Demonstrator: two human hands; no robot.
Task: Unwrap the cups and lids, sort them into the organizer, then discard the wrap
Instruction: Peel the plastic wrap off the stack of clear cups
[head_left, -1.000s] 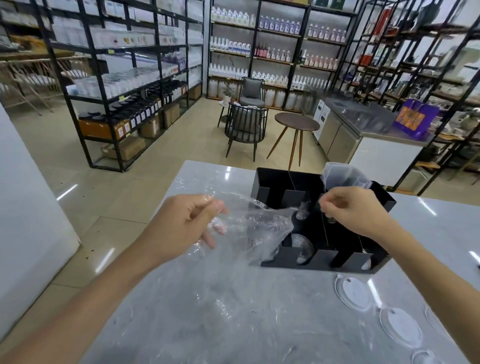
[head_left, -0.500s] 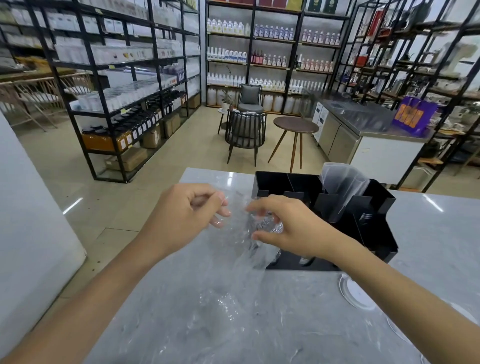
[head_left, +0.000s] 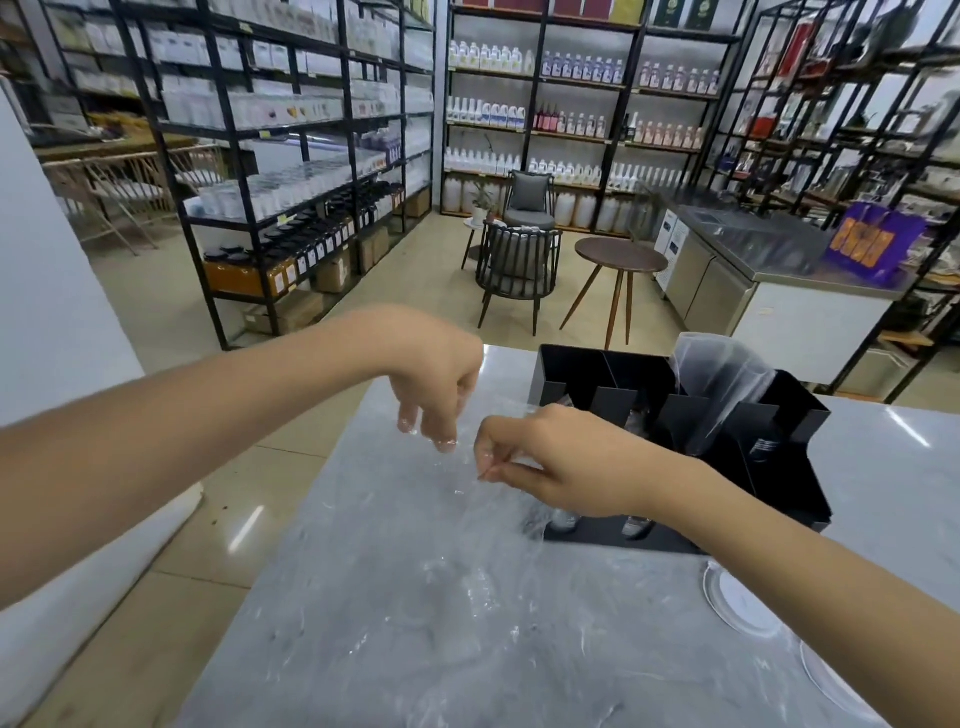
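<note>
Both hands hang over the grey marbled surface, close together but not touching. The left hand is bent down at the wrist with its fingers pointing at the surface, loosely curled; whether they grip anything cannot be told. The right hand has thumb and forefinger pinched together on a thin edge of the clear wrap, which spreads down from the fingertips of both hands and lies crumpled across the surface below them. Just beyond the right hand's knuckles stands the black organizer, with a clear sleeve of cups leaning up out of one of its back compartments. Under the right forearm, two flat clear lids lie on the surface.
</note>
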